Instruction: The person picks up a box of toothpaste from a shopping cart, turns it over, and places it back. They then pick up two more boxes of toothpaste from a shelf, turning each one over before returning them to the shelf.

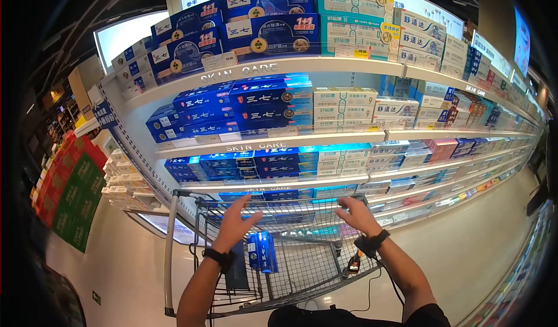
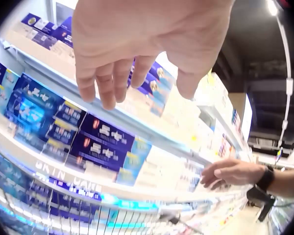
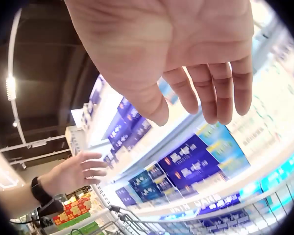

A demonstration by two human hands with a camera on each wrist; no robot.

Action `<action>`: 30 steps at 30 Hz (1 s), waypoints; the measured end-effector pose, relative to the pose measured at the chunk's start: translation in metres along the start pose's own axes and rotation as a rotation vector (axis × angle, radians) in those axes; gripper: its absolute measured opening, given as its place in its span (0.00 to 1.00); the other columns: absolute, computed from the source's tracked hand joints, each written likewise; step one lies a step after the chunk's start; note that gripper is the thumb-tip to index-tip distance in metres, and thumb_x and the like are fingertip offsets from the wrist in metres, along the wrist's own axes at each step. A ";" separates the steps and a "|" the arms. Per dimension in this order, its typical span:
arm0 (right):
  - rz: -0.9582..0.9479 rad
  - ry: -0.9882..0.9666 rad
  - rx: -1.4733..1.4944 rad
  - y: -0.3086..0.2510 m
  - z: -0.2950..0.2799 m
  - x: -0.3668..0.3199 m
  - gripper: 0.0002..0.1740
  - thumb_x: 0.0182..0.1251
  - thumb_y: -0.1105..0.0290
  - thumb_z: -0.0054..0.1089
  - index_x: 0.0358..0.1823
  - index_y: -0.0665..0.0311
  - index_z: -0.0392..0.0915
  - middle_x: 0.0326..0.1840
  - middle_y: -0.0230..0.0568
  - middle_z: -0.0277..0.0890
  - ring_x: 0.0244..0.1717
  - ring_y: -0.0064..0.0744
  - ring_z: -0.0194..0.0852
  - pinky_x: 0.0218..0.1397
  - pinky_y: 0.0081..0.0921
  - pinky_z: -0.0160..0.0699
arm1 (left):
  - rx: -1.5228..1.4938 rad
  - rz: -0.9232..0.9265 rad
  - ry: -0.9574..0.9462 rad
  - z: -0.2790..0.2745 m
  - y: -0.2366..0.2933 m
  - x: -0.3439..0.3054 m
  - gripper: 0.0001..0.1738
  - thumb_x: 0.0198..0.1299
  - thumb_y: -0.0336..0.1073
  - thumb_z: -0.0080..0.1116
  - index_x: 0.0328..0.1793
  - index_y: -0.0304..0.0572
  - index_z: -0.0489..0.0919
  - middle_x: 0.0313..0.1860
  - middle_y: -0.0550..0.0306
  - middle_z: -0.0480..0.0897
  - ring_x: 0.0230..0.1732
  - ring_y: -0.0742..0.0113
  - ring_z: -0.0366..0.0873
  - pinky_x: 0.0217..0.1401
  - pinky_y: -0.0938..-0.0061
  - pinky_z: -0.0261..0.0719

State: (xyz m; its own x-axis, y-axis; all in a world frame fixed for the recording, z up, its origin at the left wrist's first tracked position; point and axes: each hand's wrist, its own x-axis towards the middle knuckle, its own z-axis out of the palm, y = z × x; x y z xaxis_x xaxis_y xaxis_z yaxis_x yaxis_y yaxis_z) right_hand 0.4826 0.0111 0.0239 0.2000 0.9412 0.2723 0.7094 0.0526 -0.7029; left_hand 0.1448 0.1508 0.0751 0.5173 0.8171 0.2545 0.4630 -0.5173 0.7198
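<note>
My left hand (image 1: 235, 228) hovers over the left part of a wire shopping cart (image 1: 172, 240), fingers relaxed and holding nothing. To its right, my right hand (image 1: 358, 216) is held over the cart's other side, also with nothing in it. Both wrist views show loosely extended fingers in front of the shelves. Inside the cart lies a blue box (image 1: 264, 252) with white characters, beside a dark flat panel (image 1: 237, 269). Facing the hands, shelves carry stacked dark blue boxes (image 1: 261, 115) and cream boxes (image 1: 343, 107) with green print.
Shelf edges (image 1: 238, 71) marked "SKIN CARE" run along the far side of the cart and away to the right. A red and green display (image 1: 75, 193) stands at left. An orange-and-black object (image 1: 353, 264) shows by the cart's right side. Pale floor (image 1: 133, 269) surrounds the cart.
</note>
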 end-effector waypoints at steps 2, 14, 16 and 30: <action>-0.117 0.013 -0.062 -0.046 -0.020 0.045 0.26 0.64 0.59 0.58 0.56 0.73 0.74 0.54 0.57 0.76 0.56 0.52 0.74 0.59 0.39 0.73 | -0.245 0.011 0.152 -0.019 0.001 0.057 0.37 0.57 0.46 0.67 0.68 0.33 0.68 0.62 0.44 0.75 0.57 0.57 0.76 0.61 0.64 0.72; -0.277 0.473 0.014 -0.111 -0.047 0.221 0.40 0.62 0.58 0.59 0.70 0.77 0.57 0.64 0.68 0.66 0.63 0.57 0.69 0.65 0.37 0.66 | -0.706 0.142 0.420 -0.052 0.005 0.223 0.38 0.64 0.39 0.60 0.73 0.28 0.57 0.71 0.35 0.63 0.71 0.54 0.64 0.71 0.68 0.63; -0.243 0.460 0.048 -0.115 -0.046 0.224 0.41 0.62 0.58 0.59 0.70 0.77 0.56 0.64 0.68 0.67 0.64 0.58 0.68 0.66 0.37 0.65 | -0.657 0.164 0.425 -0.048 0.004 0.229 0.38 0.64 0.38 0.61 0.73 0.27 0.56 0.71 0.33 0.62 0.72 0.53 0.62 0.73 0.67 0.62; -0.265 0.484 0.059 -0.112 -0.040 0.236 0.39 0.61 0.61 0.60 0.70 0.75 0.58 0.63 0.64 0.69 0.63 0.52 0.70 0.56 0.37 0.73 | -0.581 0.198 0.380 -0.041 -0.013 0.246 0.38 0.64 0.42 0.61 0.71 0.23 0.59 0.68 0.34 0.67 0.70 0.53 0.65 0.71 0.68 0.62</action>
State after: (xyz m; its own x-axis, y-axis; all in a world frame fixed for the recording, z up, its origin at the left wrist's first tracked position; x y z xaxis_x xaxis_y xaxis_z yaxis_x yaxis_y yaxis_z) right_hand 0.4769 0.2138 0.1931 0.3174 0.6335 0.7057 0.7416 0.2979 -0.6011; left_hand 0.2369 0.3691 0.1545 0.2167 0.8089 0.5466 -0.1259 -0.5321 0.8373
